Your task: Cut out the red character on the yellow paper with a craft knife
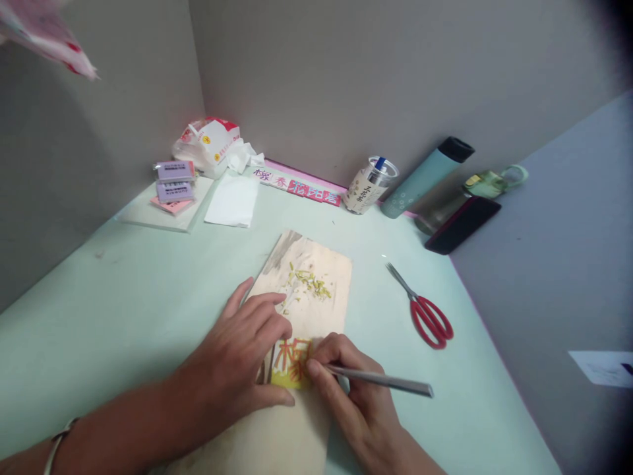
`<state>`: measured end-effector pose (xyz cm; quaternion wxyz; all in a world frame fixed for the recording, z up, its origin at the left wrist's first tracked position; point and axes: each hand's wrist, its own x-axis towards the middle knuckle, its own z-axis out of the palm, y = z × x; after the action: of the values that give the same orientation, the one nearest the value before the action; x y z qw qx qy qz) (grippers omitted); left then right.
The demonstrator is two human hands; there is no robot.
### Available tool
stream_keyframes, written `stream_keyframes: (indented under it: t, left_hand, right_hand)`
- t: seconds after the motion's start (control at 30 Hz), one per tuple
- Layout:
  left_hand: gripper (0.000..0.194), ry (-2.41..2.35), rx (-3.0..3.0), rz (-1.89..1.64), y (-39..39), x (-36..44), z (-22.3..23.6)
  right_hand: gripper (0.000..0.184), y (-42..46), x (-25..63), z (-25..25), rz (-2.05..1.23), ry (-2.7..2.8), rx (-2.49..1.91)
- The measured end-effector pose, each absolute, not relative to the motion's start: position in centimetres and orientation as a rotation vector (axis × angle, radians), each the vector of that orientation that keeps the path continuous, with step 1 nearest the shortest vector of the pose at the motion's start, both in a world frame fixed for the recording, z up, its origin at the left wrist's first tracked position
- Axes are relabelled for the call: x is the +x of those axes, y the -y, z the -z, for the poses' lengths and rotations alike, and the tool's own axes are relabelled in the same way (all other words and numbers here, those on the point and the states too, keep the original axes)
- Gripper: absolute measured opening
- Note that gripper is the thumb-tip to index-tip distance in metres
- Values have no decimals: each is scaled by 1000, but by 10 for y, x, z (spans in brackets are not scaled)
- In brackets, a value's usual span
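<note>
A yellow carving block [289, 379] with an orange-red character on it lies on a pale wooden board [330, 254]. My left hand [247, 346] steadies the block, its thumb at the near edge and a finger at the far edge; other fingers rest over the board's left side. In my right hand [353, 389] is a slim metal-handled carving knife [395, 381], held like a pen at the block's right side. My fingers hide its tip. Yellow-green shavings [311, 282] lie scattered on the board beyond the block.
Red-handled scissors [429, 320] lie to the right. Along the back stand a clear cup [368, 188], a teal bottle [428, 177], a green-lidded bottle [475, 188] and a dark phone [462, 224]. Packaged blocks [175, 190], white paper [231, 201] and a plastic bag [208, 145] sit back left.
</note>
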<state>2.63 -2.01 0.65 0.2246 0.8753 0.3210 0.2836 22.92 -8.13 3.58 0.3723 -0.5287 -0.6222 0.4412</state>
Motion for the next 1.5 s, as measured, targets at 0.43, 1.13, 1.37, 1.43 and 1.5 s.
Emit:
stream_keyframes:
  t: [0.43,1.13,1.37,1.43,1.5]
  left_hand:
    - [96,-678,2495,-626,7,11,-7]
    - [62,-770,2379,-658,13,18,-8]
    - [47,-666,2377,-498,3,8,-11]
    - [49,-702,2365,-540,5,8,-10]
    - [53,-743,2351,-595,7,10,-9]
  right_hand:
    - [27,76,231,-42,-1198,1561,-1390]
    - [21,90,228,-34,-996,1810,-1393]
    - [19,88,229,-40,-999,1873,-1397]
    - [17,87,228,-41,-917,1918,-1348]
    - [15,87,227,-41,-800,1977,-1262]
